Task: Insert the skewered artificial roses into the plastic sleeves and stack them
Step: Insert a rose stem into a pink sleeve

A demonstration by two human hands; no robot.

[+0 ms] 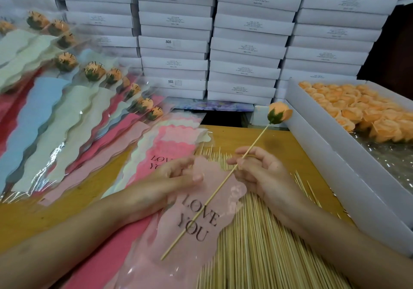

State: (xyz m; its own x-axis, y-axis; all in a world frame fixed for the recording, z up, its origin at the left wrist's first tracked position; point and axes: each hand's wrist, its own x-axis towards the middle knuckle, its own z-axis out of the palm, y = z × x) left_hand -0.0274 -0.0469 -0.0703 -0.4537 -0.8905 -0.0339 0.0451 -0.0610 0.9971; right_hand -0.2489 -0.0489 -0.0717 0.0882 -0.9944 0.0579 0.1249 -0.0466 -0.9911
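My right hand [257, 172] pinches a bamboo skewer [201, 212] with an orange rose [279, 113] at its top; the rose points up and away, the bare end slants down over a pink "LOVE YOU" plastic sleeve [196, 226]. My left hand [178, 172] grips the upper edge of that sleeve, which lies on loose skewers. Whether the skewer tip is inside the sleeve or over it, I cannot tell. To the left, a fanned stack of sleeved roses [93, 92] in blue, green and pink wrappers lies on the table.
A pile of empty pink sleeves [165, 145] lies ahead of my left hand. Loose bamboo skewers [263, 244] cover the near table. A white box [317, 132] at right holds several orange rose heads [348, 107]. Stacked white cartons [245, 42] wall the back.
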